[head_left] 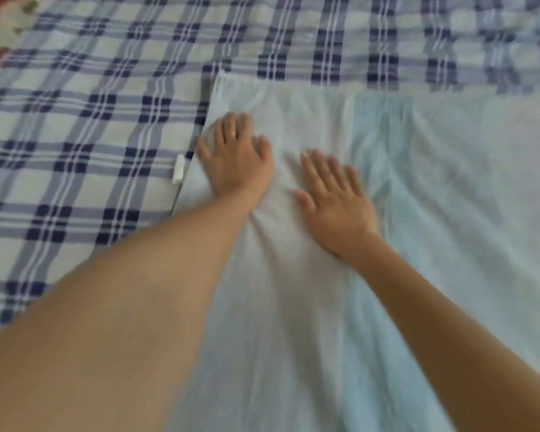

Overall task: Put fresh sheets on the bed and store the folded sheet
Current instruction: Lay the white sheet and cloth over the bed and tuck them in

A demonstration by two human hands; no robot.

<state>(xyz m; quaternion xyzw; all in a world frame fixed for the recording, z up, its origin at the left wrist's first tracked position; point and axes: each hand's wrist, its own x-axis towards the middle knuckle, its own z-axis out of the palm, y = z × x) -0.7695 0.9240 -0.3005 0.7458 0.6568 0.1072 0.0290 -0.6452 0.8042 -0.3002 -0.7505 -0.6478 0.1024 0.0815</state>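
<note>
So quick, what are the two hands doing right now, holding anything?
Left hand: open, fingers spread flat on the pale sheet.
Right hand: open, flat on the same sheet.

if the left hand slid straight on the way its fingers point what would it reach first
The left hand lies flat on the pale sheet, fingers pointing away. Straight on, it would likely first reach that sheet's far edge near its corner, then the checked sheet beyond.

View: head cam, on my head.
Facing: forward and down onto the bed (75, 135).
Range: close; my forearms (122, 307) fill the lower frame.
</note>
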